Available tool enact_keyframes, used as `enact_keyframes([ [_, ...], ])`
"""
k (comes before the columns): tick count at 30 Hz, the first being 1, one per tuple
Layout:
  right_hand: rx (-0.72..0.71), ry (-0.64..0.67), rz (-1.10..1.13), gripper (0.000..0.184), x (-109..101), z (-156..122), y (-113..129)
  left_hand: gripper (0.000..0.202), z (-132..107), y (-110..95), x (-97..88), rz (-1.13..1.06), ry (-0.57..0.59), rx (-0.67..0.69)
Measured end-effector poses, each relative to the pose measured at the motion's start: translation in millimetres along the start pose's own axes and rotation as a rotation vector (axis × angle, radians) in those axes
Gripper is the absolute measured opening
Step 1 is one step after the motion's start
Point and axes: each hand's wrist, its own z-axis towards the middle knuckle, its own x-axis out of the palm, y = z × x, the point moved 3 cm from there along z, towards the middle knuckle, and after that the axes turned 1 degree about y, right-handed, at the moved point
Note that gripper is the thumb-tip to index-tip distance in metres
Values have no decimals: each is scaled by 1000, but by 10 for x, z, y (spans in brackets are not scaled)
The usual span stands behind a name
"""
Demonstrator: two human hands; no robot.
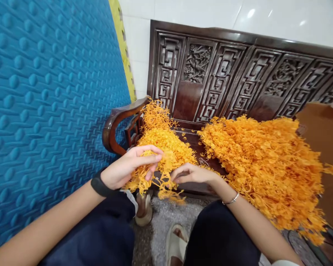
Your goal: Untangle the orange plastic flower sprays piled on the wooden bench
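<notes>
Between thumb and fingertips, my left hand [124, 166] pinches a strand of orange-yellow plastic flower pieces [165, 180] that dangles in front of my knees. My right hand [192, 173] has its fingers bent and closed at the strand's right side; its fingertips partly hide what they grip. Behind both hands, a smaller heap of yellow plastic flower pieces [169, 142] lies on the seat of a dark carved wooden bench [187, 101]. Thin orange branching stems [157, 116] are bunched at the back of this heap, near the armrest.
A large mound of orange plastic flowers [263, 166] covers the bench to the right, beside brown cardboard [324, 125]. The curved wooden armrest [109, 129] stands at left, against a studded blue foam mat [58, 85]. Loose small pieces [184, 135] lie between the heaps.
</notes>
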Motion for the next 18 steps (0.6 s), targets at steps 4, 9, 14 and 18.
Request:
enact_keyframes([
  [4, -61, -241, 98, 14, -131, 130, -30, 30, 37, 62, -103, 138, 10, 67],
  [9, -242, -457, 300, 24, -221, 268, 95, 39, 120, 178, -290, 535, 32, 224],
  [14, -195, -413, 301, 35, -139, 372, 192, 37, 124, 203, -244, 810, 106, 314],
  [18, -150, -471, 247, 20, -131, 405, 208, 34, 111, 173, -232, 954, 32, 345],
])
